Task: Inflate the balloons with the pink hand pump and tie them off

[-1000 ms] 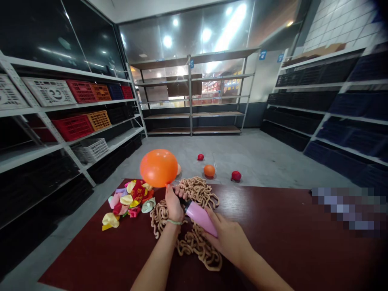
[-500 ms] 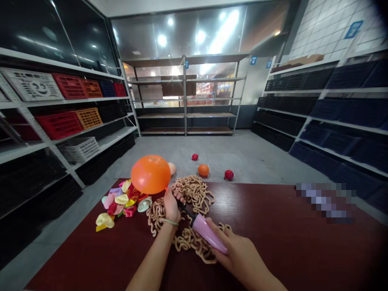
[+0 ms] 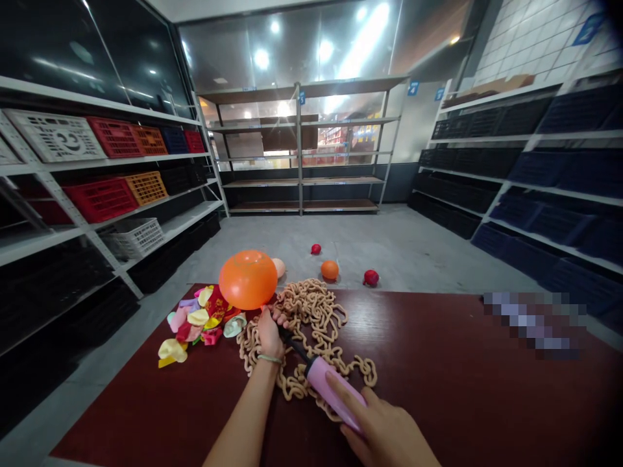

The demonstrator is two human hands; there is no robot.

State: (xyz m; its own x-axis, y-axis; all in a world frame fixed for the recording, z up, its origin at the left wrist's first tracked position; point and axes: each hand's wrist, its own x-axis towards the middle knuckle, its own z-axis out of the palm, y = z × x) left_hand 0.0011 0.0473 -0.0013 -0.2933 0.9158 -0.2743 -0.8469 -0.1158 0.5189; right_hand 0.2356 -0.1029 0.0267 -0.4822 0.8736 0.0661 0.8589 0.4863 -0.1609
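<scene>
My left hand (image 3: pixel 269 334) is closed around the neck of an inflated orange balloon (image 3: pixel 248 279) where it meets the black nozzle of a hand pump. My right hand (image 3: pixel 384 431) grips the pink barrel of the pump (image 3: pixel 333 392), drawn back toward me with the black rod showing. Both rest over a tangled beige chain (image 3: pixel 311 337) on a dark red table (image 3: pixel 438 389). A heap of flat coloured balloons (image 3: pixel 197 321) lies just left of my left hand.
Small inflated balloons lie on the grey floor beyond the table: an orange one (image 3: pixel 329 269), a red one (image 3: pixel 370 277), another red one (image 3: pixel 316 249). Shelving with coloured crates (image 3: pixel 102 198) lines the left, dark bins (image 3: pixel 535 168) the right. A blurred patch (image 3: pixel 535 318) sits at the table's right.
My right hand has pulled the pink pump barrel back toward me, exposing the black rod. The orange balloon sits lower and slightly left; my left hand keeps its grip.
</scene>
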